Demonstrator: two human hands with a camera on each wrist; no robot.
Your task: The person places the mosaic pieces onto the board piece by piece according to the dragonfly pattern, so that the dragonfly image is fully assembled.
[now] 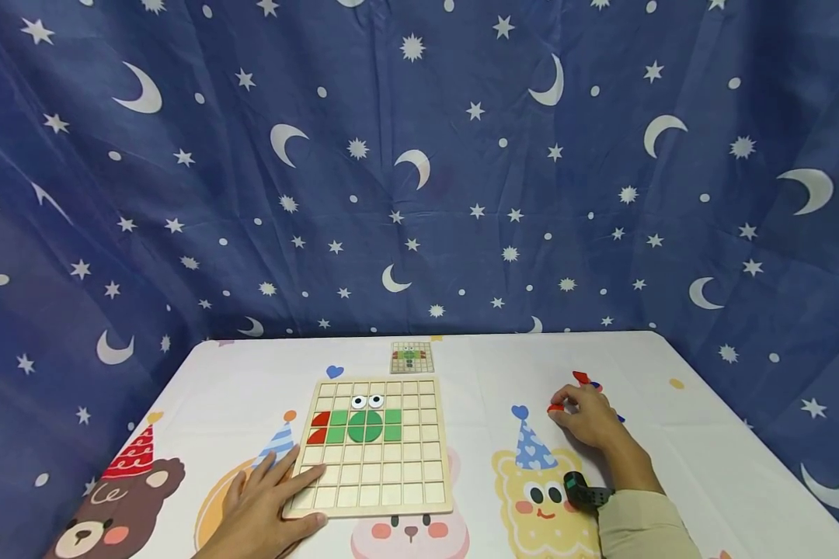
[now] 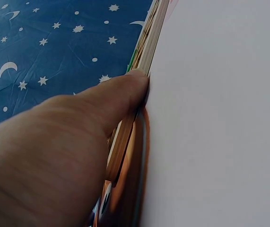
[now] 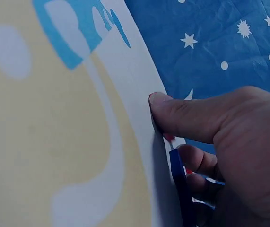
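A wooden grid board (image 1: pixel 391 473) lies in the middle of the head view. Its cells hold red quarter-round pieces (image 1: pixel 318 435), green squares (image 1: pixel 393 433), a green circle made of quarter pieces (image 1: pixel 356 433) and two round eye pieces (image 1: pixel 375 401). My left hand (image 1: pixel 266 501) rests at the board's near left corner, fingers spread; in the left wrist view the thumb (image 2: pixel 125 90) touches the board's edge. Off to the right, my right hand (image 1: pixel 590 419) pinches a red piece (image 1: pixel 555 407) between thumb and forefinger, most of it hidden. A blue piece (image 3: pixel 179 182) lies under the curled fingers.
Behind the board is a small picture card (image 1: pixel 412 357) showing a similar grid pattern. Another red piece (image 1: pixel 581 377) lies just beyond my right hand, with blue ones partly hidden. The white table cover (image 1: pixel 482 373) has printed cartoon animals; a blue star curtain (image 1: pixel 419 233) hangs behind.
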